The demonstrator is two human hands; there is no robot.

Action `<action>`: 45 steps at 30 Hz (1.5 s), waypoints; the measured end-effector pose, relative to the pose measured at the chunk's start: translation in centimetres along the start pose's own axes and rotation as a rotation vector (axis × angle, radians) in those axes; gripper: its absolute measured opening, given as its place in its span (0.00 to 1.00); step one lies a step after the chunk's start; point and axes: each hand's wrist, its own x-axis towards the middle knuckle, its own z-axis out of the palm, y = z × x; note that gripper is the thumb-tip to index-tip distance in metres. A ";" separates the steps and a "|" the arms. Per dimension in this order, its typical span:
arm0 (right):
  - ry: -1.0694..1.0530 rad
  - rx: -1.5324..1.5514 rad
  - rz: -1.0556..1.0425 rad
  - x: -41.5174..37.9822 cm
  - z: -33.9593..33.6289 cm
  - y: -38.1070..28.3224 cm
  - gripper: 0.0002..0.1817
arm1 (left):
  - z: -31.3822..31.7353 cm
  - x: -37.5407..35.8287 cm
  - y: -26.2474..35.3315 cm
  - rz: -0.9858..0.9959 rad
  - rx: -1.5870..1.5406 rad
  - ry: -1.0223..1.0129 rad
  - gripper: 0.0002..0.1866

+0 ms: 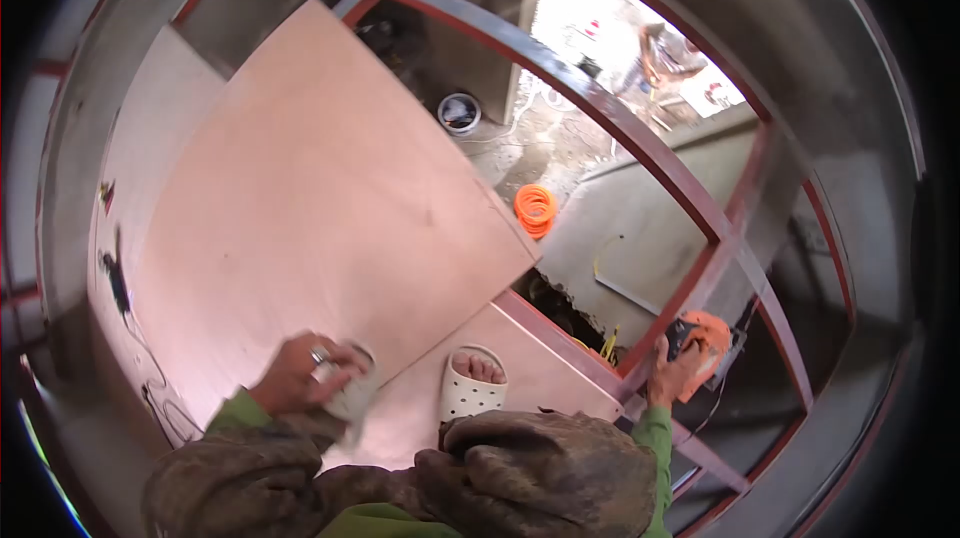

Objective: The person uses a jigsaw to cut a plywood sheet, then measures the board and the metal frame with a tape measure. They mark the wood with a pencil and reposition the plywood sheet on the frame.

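At the right, my right hand [672, 376] is closed on an orange power tool [711, 343] that looks like a circular saw. It is beside the red-and-grey metal frame [728, 238], and a dark cord trails below it. My left hand [305, 373] hovers above the pale plywood sheet [300, 198], near my left shoe. Its fingers are partly bent and apart, with a ring on one, and nothing shows in them. The large sheet lies at an angle over other boards.
Beams cross an opening on the right, with floor far below. Down there are a coil of orange hose [536, 211] and a white bucket [459, 113]. A dark tool with a cord [115, 283] lies at the left. My spotted shoe [472, 388] stands near the sheet's edge.
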 end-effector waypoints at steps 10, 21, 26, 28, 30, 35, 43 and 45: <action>-0.477 0.849 -0.209 -1.7 3.1 -21.7 0.27 | 10.6 -4.1 -8.9 -0.159 0.408 -0.154 0.24; -0.490 0.370 -0.626 0.1 7.9 -29.5 0.35 | 16.1 -1.2 -11.4 0.102 0.417 0.245 0.23; -0.384 0.318 -0.587 -0.9 7.4 -29.9 0.35 | 15.9 -1.8 -12.4 0.191 0.386 0.247 0.24; -0.379 0.284 -0.600 -2.0 6.8 -30.5 0.36 | 13.6 -2.0 -12.2 0.154 0.339 0.170 0.25; -0.390 0.234 -0.604 -3.3 7.9 -31.2 0.36 | 12.5 -3.3 -12.9 0.104 0.284 0.097 0.26; -0.552 -0.130 -0.725 -10.0 6.1 -35.2 0.29 | 8.8 -8.0 -15.8 -0.160 0.389 0.186 0.31; -0.571 0.042 -0.856 -14.9 5.5 -37.8 0.28 | 4.4 -7.6 -17.0 -0.476 0.293 0.308 0.30; -0.342 0.261 -0.778 -13.8 6.8 -36.1 0.25 | 4.5 -3.2 -16.4 0.065 0.397 0.454 0.22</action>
